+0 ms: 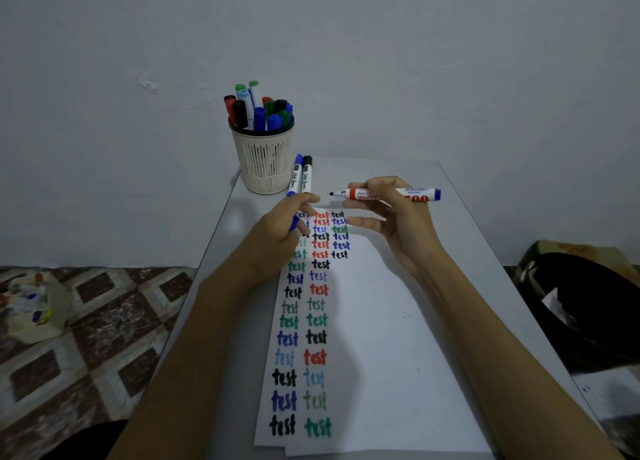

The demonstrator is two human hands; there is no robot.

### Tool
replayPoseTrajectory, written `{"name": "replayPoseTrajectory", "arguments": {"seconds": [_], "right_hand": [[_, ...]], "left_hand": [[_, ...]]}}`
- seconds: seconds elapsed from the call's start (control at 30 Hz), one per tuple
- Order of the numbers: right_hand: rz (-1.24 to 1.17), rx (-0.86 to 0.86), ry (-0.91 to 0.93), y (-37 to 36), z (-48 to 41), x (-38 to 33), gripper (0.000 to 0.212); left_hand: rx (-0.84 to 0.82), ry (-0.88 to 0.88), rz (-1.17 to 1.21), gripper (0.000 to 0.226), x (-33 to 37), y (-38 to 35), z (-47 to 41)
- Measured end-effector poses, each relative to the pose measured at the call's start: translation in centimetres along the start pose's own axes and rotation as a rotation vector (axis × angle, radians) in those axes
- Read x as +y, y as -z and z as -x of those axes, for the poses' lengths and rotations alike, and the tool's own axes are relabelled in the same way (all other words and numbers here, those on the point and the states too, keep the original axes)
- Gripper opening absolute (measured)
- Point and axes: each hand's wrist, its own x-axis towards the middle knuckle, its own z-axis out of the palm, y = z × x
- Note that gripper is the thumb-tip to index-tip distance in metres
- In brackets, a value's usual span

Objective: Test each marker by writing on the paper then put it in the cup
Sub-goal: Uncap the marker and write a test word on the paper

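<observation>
Test-covered paper [374, 321], uncapped white marker [388, 194]

Wall [381, 44]: plain pale grey, upper frame.
Floor [86, 355]: brown-and-cream diamond tiles, lower left.
Tabletop [460, 238]: light grey, centre.
Light: dim, even.

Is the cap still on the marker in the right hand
No, the marker held in the right hand is uncapped, with its bare dark tip pointing left above the paper.
</observation>
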Motion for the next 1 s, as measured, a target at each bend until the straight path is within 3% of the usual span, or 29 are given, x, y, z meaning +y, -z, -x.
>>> {"name": "replayPoseTrajectory", "arguments": {"seconds": [0.2, 0.37, 0.57, 1.0], "right_hand": [[0.161, 0.101, -0.037, -0.7, 0.3, 0.6, 0.027], [0.056, 0.011, -0.081, -1.1, 1.5, 2.1, 0.025], [0.273, 0.040, 0.007, -1.3, 1.9, 3.0, 0.036], [0.475, -0.006, 0.038, -1.3, 2.1, 3.3, 0.034]], "left_hand": [[0.036, 0.024, 0.103, 0.047, -1.0, 0.3, 0.0], [0.057, 0.028, 0.091, 0.037, -1.5, 0.3, -0.1], [0.076, 0.007, 0.018, 0.027, -1.4, 0.2, 0.0], [0.054, -0.069, -0.101, 0.030, -2.0, 0.2, -0.2]]}}
